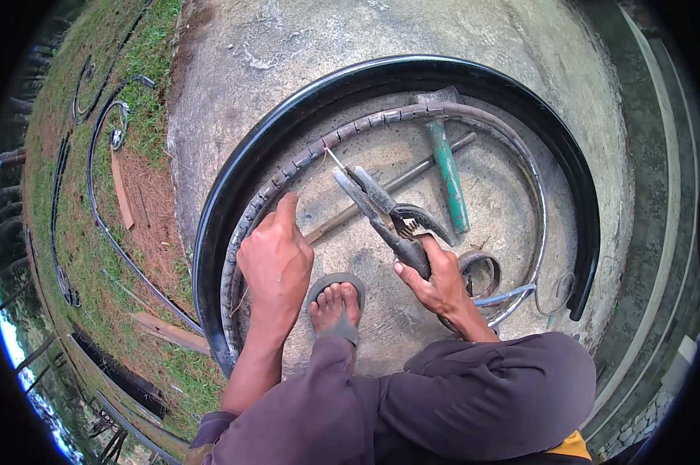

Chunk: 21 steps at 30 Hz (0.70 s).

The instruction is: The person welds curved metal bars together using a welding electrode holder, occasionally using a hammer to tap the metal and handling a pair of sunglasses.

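Note:
A welding electrode holder is gripped in my right hand, its thin rod pointing up-left at a notched metal ring. My left hand lies over the ring's left side, index finger stretched, other fingers curled; what they hold, if anything, is hidden. The ring lies inside a larger black curved channel on concrete. A green-handled hammer and a metal bar lie within it. A short curled strip and a blue-grey piece are near my right hand.
My sandaled foot stands inside the ring on the concrete slab. Grass at left holds scrolled metal pieces and wooden boards. A grey stepped edge runs along the right.

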Each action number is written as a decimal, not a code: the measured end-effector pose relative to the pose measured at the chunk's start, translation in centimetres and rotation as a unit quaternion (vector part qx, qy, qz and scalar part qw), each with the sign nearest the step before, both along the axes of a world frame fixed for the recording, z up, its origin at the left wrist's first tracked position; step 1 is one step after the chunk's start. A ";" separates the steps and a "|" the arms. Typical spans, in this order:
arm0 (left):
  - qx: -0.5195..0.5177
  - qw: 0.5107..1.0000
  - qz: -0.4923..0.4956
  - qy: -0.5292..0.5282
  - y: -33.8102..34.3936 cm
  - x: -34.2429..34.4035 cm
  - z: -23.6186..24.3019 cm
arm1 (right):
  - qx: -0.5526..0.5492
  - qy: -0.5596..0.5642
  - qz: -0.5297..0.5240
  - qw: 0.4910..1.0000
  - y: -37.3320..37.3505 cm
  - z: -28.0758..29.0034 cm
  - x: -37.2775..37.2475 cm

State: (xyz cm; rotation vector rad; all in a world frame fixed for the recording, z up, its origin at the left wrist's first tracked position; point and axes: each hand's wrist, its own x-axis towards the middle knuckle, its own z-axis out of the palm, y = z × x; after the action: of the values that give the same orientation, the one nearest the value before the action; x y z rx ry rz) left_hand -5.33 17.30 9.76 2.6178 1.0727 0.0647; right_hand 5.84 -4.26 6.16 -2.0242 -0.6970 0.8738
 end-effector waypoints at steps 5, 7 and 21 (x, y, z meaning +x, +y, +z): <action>-0.013 1.000 0.014 0.012 -0.1 0.2 0.5 | 0.012 0.008 -0.007 1.000 0.2 -0.1 -0.1; -0.019 1.000 0.011 0.017 0.0 0.1 0.6 | 0.009 0.002 0.004 1.000 -0.2 -0.5 0.0; -0.012 1.000 0.007 0.016 0.0 -0.1 0.4 | -0.002 0.022 0.001 1.000 0.0 -0.2 0.1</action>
State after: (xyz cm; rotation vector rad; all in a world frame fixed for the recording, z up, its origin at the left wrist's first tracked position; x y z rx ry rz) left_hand -5.46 17.32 10.11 2.5976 1.0955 0.0126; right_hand 5.96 -4.21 5.92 -2.0030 -0.6738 0.9187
